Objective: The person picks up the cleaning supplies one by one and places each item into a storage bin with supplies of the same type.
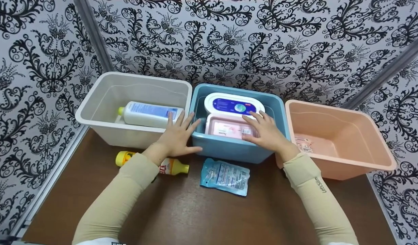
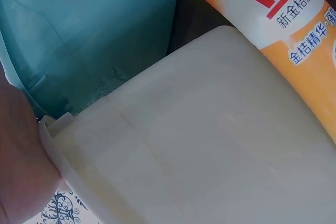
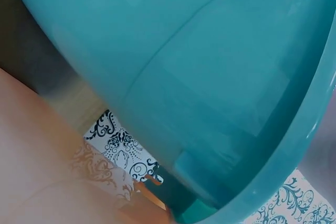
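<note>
My left hand (image 1: 176, 137), fingers spread, lies over the meeting rims of the off-white bin (image 1: 127, 136) and the blue bin (image 1: 229, 149). A white bottle with a yellow cap (image 1: 147, 114) lies in the off-white bin, its base end close to those fingers. Over the right part of the blue bin is my right hand (image 1: 266, 132), its fingers spread and curled round nothing. Its fingertips reach a pink rectangular box (image 1: 227, 126) and a white oval tub with a blue label (image 1: 234, 104), both inside that bin. In the right wrist view, the blue bin's outer wall (image 3: 184, 66) fills most of the picture.
A yellow bottle with an orange label (image 2: 294, 40) lies before the off-white bin, partly behind my left forearm. On the brown table (image 1: 195, 217) in front of the blue bin is a blue pouch (image 1: 226, 177). A peach bin (image 1: 348, 139) stands at right; patterned wallpaper (image 1: 229, 41) walls the back.
</note>
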The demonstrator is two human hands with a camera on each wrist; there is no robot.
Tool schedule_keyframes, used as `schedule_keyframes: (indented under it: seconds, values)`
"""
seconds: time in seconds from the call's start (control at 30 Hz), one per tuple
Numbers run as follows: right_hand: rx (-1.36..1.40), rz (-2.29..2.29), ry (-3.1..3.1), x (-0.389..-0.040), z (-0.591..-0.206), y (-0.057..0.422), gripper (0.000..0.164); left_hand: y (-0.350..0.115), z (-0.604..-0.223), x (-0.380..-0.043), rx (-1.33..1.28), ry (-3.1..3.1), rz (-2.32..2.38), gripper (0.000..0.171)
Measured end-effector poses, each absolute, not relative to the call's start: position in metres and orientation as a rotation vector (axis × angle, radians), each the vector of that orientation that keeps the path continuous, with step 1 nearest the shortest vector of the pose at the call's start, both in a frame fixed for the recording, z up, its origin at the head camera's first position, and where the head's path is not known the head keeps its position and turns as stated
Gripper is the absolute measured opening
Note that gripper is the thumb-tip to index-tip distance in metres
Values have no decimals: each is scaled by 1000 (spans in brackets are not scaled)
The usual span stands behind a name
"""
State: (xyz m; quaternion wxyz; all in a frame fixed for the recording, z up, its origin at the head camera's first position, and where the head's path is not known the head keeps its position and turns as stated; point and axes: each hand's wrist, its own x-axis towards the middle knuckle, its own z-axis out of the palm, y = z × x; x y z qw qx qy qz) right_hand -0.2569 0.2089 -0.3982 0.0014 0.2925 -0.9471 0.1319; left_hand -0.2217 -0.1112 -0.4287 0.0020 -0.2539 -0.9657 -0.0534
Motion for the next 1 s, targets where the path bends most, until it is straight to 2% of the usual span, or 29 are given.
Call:
schedule_keyframes:
  seconds: [1.0]
  values:
    - [899, 452, -2942, -240, -406, 244, 80, -112, -429, -221, -787, -3015, -133, 96]
